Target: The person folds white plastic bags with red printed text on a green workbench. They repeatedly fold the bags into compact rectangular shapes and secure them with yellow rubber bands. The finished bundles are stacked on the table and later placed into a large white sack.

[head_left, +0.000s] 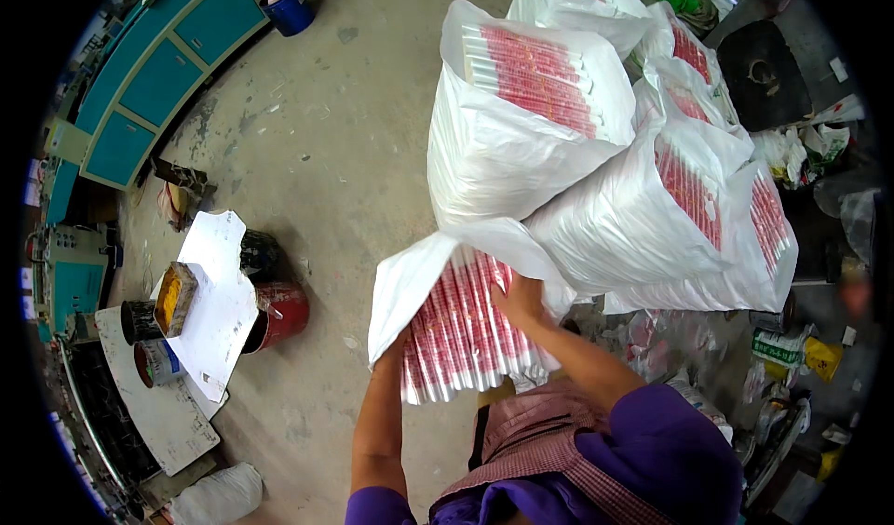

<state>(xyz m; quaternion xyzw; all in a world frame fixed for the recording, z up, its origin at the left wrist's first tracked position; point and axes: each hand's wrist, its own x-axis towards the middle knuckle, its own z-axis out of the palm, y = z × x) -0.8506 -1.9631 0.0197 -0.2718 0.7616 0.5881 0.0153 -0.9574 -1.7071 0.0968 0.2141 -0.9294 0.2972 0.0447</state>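
The right hand lies flat on a bundle of red-and-white printed bags, its fingers spread over the top sheets and pressing on them rather than closed around anything. The left hand is mostly hidden behind the white sack that wraps the bundle; it meets the sack's lower left edge, but whether its fingers clamp the sack cannot be told. The sack's mouth hangs open toward the person, and the striped ends of the bundle stick out of it just above the person's checked apron.

Just beyond, touching the sack's far edge, stands a heap of filled white sacks, each showing the same red-and-white stacks at its open mouth. The heap rests on the concrete floor.

Well apart, toward the floor's left edge, a white board carries a yellow-stained block. A red can stands just beside the board, and two more paint cans are near its left side. A teal cabinet lines the far left corner, with a blue container near its end.
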